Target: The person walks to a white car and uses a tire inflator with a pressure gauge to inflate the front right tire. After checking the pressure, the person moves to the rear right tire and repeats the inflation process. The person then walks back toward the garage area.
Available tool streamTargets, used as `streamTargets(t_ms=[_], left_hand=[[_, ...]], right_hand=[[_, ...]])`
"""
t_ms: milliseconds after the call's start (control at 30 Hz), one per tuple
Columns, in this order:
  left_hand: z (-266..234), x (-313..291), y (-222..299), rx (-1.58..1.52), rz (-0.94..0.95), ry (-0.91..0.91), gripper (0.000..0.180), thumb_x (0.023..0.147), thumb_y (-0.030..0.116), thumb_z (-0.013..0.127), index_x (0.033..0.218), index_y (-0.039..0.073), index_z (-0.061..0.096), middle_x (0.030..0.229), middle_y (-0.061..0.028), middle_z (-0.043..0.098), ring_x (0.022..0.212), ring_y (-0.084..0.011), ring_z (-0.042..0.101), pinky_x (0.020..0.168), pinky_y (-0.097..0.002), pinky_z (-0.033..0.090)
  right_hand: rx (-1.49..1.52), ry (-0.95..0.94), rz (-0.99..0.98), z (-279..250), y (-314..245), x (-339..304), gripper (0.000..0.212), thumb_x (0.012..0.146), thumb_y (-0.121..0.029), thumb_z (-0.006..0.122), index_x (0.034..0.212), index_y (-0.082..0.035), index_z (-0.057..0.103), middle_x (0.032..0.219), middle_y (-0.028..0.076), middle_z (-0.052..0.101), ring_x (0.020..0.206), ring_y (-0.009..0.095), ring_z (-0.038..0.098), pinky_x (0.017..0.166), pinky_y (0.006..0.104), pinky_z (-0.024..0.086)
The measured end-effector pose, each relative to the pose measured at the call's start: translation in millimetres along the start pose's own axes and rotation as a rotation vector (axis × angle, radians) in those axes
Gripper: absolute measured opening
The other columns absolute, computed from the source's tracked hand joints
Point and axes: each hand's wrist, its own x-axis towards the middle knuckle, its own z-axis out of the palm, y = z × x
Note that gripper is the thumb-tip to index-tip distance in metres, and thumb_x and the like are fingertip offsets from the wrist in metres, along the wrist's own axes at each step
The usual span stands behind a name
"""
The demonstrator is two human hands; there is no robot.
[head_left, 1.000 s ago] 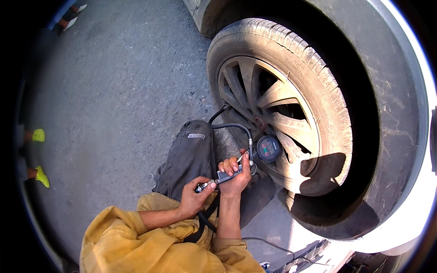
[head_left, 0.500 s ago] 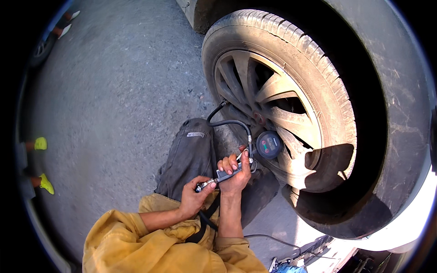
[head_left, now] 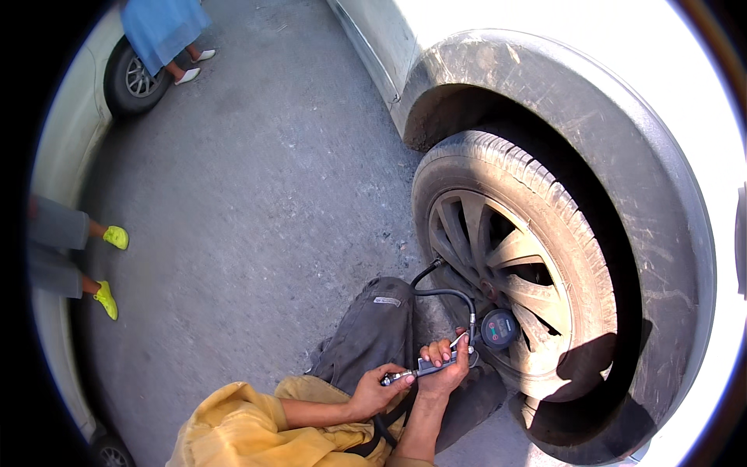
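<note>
A: State of the hands?

B: Both occupied. The right hand (head_left: pixel 445 370) is clenched around the inflator (head_left: pixel 426 366); the left hand (head_left: pixel 376 391) pinches the connector (head_left: pixel 389 380) at its lower-left end.

A: Position of the inflator?

B: Held up between the hands, near the dark trousers (head_left: pixel 369 323). Its round gauge (head_left: pixel 499 329) sits in front of the rim (head_left: pixel 538 296).

A: And the hose (head_left: pixel 451 293)?

B: It rises beside the gauge, bends just by the knee and reaches the rim's left edge. Whether it is seated on a valve is hard to confirm at this size.

A: Surroundings?

B: The tyre (head_left: pixel 587 249) stands at the pavement's (head_left: pixel 257 194) right edge, under a scuffed arch (head_left: pixel 685 233), its lower part shadowed. At the pavement's left edge: yellow shoes (head_left: pixel 106 300). At its far left corner: a person in blue (head_left: pixel 163 27), beside a parked car's wheel (head_left: pixel 136 78).
</note>
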Motion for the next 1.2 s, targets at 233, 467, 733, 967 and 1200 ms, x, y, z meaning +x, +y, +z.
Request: streamTargets(t_ms=[233,467,733,967,1200], left_hand=[[6,3,-2,-0.002,0.093,0.001,0.027,0.089,0.027,0.073,0.098,0.003,0.067,0.069,0.0017,0.06,0.056,-0.0034,0.049,0.047,-0.0228,0.038],[10,2,3,-0.088,0.011,-0.008,0.03,0.092,0.028,0.069,0.1,0.0,0.06,0.055,0.0025,0.048,0.039,-0.0048,0.038,0.035,-0.0242,0.026],[11,0,2,-0.087,0.019,0.001,0.027,0.091,0.025,0.07,0.099,0.001,0.06,0.055,0.0026,0.047,0.039,-0.0046,0.038,0.035,-0.0239,0.027],[8,1,5,-0.112,0.002,0.02,0.025,0.09,0.025,0.072,0.092,0.003,0.062,0.062,0.0046,0.052,0.044,-0.002,0.042,0.038,-0.0212,0.029],[13,3,5,-0.114,0.015,0.022,0.023,0.09,0.023,0.072,0.091,0.003,0.062,0.061,0.0051,0.052,0.044,-0.0015,0.041,0.038,-0.0208,0.03]], right_hand=[[0.023,-0.024,-0.003,-2,-7,4,0.022,0.102,-0.035,0.047,0.112,-0.016,0.051,0.059,-0.005,0.036,0.047,0.007,0.036,0.054,0.0288,0.037],[-0.108,-0.013,-0.019,2,-8,2,0.035,0.099,-0.036,0.053,0.124,-0.011,0.05,0.088,0.01,0.06,0.058,0.014,0.048,0.06,0.0297,0.042],[-0.109,-0.045,-0.01,-4,-5,-14,0.051,0.1,-0.048,0.045,0.131,-0.008,0.046,0.112,0.009,0.058,0.082,0.018,0.061,0.073,0.037,0.053],[-0.125,-0.022,-0.035,1,4,-9,0.056,0.098,-0.053,0.046,0.132,-0.008,0.046,0.117,0.009,0.058,0.085,0.017,0.061,0.075,0.0346,0.05],[-0.151,0.113,-0.022,13,-3,-7,0.05,0.099,-0.05,0.048,0.123,-0.006,0.05,0.086,0.004,0.056,0.072,0.014,0.055,0.069,0.0333,0.048]])
